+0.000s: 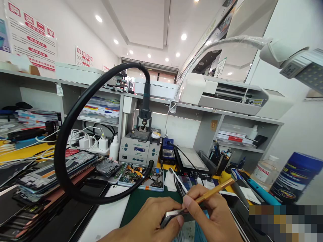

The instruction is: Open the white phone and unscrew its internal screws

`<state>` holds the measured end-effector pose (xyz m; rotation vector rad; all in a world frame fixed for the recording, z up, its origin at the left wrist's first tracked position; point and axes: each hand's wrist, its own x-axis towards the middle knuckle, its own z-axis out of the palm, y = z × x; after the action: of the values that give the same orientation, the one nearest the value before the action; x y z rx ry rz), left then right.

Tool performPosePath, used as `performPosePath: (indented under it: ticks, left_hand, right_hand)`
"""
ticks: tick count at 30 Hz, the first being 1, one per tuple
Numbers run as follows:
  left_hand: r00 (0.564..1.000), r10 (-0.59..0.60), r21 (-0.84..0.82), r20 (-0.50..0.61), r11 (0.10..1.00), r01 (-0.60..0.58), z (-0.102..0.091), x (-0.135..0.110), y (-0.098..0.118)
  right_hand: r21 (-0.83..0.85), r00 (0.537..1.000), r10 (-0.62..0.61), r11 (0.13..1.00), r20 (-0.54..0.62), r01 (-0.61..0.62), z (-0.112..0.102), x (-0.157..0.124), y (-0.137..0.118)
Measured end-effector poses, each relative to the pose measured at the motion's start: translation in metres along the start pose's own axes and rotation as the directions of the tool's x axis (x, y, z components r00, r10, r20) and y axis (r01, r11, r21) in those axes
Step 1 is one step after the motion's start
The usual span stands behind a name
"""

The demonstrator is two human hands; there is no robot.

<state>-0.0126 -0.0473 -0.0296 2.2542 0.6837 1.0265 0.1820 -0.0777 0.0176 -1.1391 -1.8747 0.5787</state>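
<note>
My left hand (151, 218) is wrapped round a thin slab with a metallic edge (174, 213), which looks like a phone; most of it is hidden by my fingers. A slim tool with a gold-coloured handle (217, 190) is pinched in my right hand (212, 215), slanting up to the right. Its working tip is hidden near the slab's edge, where my hands almost meet. Below them lies a green mat (136, 203). Just beyond, a shallow tray (142, 187) holds small circuit boards and orange flex cables.
A thick black hose (59, 151) loops from a grey hot-air station (139, 151) across the left foreground. Stacked phone parts (58, 171) and a white tablet-like panel (107, 215) lie left. Bottles (266, 169), a dark blue can (292, 178) and a teal tool (262, 191) stand or lie right.
</note>
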Motion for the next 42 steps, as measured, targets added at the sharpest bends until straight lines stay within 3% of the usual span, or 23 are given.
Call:
performPosePath:
  ticks: [11, 21, 30, 35, 42]
  left_hand:
    - [0.992, -0.104, -0.038, 0.068, 0.994, 0.107, -0.013, 0.001, 0.025]
    - [1.0, -0.007, -0.054, -0.008, 0.999, 0.006, 0.003, 0.0, -0.007]
    - [0.993, -0.099, -0.037, 0.061, 0.994, 0.101, -0.008, 0.003, 0.016]
    - [0.999, -0.041, -0.036, 0.035, 0.998, 0.042, -0.002, 0.002, 0.003]
    - [1.0, -0.001, -0.016, -0.008, 1.0, 0.001, 0.004, -0.001, -0.008]
  right_hand:
    - [-0.012, 1.0, 0.009, 1.0, -0.011, -0.01, 0.002, -0.002, 0.002]
    - [-0.061, 0.999, 0.037, 0.997, -0.014, -0.038, 0.002, -0.003, 0.002]
    - [-0.112, 0.998, -0.019, 0.994, -0.055, 0.013, 0.002, -0.003, 0.006]
    - [-0.172, 0.999, -0.043, 0.984, 0.006, 0.043, -0.001, -0.001, 0.01]
    - [-0.181, 0.997, -0.075, 0.981, -0.014, 0.071, -0.002, -0.003, 0.007]
